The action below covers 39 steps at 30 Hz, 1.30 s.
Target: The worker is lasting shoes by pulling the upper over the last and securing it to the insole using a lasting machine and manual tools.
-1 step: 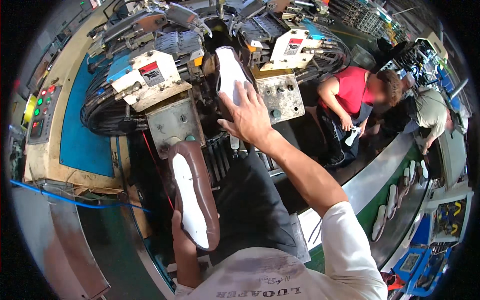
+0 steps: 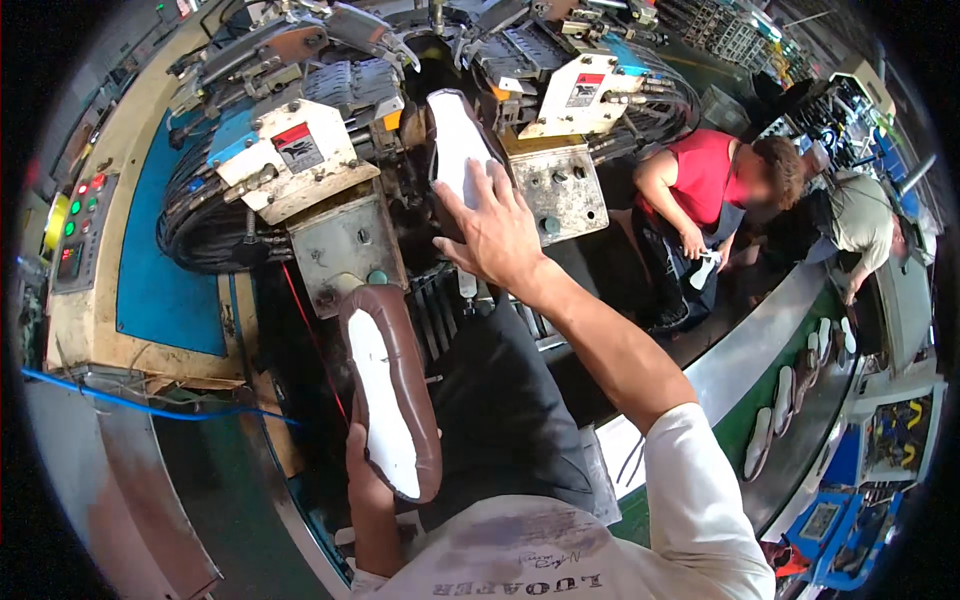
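Note:
My left hand (image 2: 368,468) is wrapped round the lower left side of a brown shoe upper (image 2: 412,392), which lies sole-up with a white insole (image 2: 384,410) showing. Its fingers are partly hidden beneath. A second shoe (image 2: 455,140), also sole-up and white on top, sits toe-away in the machine (image 2: 440,50) between two metal clamp units. Flat on this shoe's heel half lies my right hand (image 2: 497,225), its fingers spread and the thumb apart; the heel end is hidden under the palm.
A control panel (image 2: 82,228) with lit buttons stands at left, near a blue air hose (image 2: 150,404). At right, a person in red (image 2: 705,185) holds a white shoe-shaped piece, and another person (image 2: 865,215) bends over a green conveyor (image 2: 745,420) carrying several shoes.

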Each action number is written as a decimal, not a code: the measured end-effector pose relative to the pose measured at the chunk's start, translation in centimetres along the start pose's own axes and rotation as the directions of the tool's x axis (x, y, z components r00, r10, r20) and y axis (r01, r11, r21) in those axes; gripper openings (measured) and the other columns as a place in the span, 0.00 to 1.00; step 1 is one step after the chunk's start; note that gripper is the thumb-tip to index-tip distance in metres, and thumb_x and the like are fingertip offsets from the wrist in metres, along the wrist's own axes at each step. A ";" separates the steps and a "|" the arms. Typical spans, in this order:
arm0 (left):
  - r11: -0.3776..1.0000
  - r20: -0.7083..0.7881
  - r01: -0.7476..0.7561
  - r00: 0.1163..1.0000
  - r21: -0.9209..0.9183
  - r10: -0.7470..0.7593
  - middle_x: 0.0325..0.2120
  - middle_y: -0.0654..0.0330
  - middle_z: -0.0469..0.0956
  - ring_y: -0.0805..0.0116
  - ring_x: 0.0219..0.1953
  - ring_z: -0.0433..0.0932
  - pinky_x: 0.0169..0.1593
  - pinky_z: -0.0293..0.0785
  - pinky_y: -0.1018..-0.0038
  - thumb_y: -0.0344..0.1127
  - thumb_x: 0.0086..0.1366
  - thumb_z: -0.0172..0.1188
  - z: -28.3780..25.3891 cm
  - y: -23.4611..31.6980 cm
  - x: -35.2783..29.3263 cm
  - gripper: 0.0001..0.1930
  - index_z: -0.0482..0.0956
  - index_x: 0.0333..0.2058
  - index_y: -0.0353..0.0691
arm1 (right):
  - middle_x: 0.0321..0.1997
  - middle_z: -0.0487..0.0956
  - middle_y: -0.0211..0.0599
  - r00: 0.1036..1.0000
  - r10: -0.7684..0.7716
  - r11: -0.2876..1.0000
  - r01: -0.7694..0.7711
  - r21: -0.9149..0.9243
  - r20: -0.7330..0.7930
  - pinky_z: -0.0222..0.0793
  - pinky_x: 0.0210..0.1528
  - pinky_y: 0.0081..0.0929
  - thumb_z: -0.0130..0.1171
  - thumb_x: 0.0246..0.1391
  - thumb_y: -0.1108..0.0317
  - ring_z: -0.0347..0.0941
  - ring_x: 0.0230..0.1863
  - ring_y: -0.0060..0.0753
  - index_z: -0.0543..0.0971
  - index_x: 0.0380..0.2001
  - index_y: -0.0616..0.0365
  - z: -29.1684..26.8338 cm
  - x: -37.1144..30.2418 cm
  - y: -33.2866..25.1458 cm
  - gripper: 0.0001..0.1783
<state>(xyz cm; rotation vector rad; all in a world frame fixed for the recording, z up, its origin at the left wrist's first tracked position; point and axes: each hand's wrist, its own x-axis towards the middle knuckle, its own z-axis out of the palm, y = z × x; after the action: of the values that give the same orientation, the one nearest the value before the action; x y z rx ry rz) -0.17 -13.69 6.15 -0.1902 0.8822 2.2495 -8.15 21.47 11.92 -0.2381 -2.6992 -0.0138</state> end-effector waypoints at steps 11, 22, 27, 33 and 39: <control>0.985 0.237 0.170 0.958 -0.015 -0.161 0.80 0.49 0.57 0.45 0.77 0.65 0.75 0.69 0.44 0.54 0.71 0.65 -2.6 -1.8 8.8 0.52 0.44 0.83 0.46 | 0.76 0.65 0.62 0.998 0.027 0.998 -0.029 0.047 0.058 0.79 0.63 0.65 0.69 0.61 0.42 0.58 0.76 0.79 0.71 0.74 0.41 2.1 10.3 2.7 0.42; 0.975 0.247 0.077 0.960 0.209 -0.129 0.79 0.47 0.58 0.48 0.78 0.64 0.78 0.65 0.51 0.50 0.67 0.66 3.6 -1.5 15.7 0.56 0.42 0.83 0.41 | 0.66 0.74 0.58 0.998 -0.014 0.999 0.017 0.038 -0.058 0.84 0.57 0.65 0.70 0.60 0.40 0.66 0.70 0.82 0.77 0.71 0.38 1.8 15.3 4.5 0.38; 0.956 0.229 0.045 0.967 0.291 -0.115 0.80 0.45 0.56 0.50 0.79 0.62 0.80 0.61 0.54 0.46 0.65 0.64 4.7 -1.6 15.5 0.56 0.41 0.83 0.37 | 0.62 0.79 0.62 0.994 -0.067 0.996 0.061 0.066 0.083 0.69 0.71 0.60 0.65 0.63 0.46 0.70 0.68 0.70 0.74 0.71 0.54 -0.9 16.0 4.5 0.38; 0.899 0.299 -0.105 0.954 0.425 -0.029 0.80 0.48 0.55 0.55 0.81 0.59 0.81 0.55 0.59 0.36 0.64 0.63 5.8 -0.9 13.1 0.54 0.42 0.83 0.38 | 0.78 0.64 0.61 0.980 -0.018 0.975 0.061 0.213 -0.198 0.76 0.69 0.63 0.73 0.57 0.38 0.64 0.74 0.79 0.66 0.79 0.38 1.0 13.3 3.2 0.51; 0.633 0.357 -0.275 0.934 0.724 -0.002 0.80 0.47 0.55 0.56 0.80 0.58 0.81 0.52 0.60 0.30 0.68 0.63 5.2 -2.6 10.0 0.52 0.41 0.83 0.37 | 0.67 0.77 0.62 0.834 0.257 0.146 -0.533 0.834 0.488 0.70 0.73 0.43 0.79 0.56 0.39 0.75 0.71 0.50 0.59 0.76 0.75 2.2 -8.3 -2.5 0.63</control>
<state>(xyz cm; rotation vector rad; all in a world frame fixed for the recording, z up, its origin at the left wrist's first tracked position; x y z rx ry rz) -5.25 -3.39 4.99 0.6578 1.6116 1.7441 -2.09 17.72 6.54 -0.5722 -2.1654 1.9036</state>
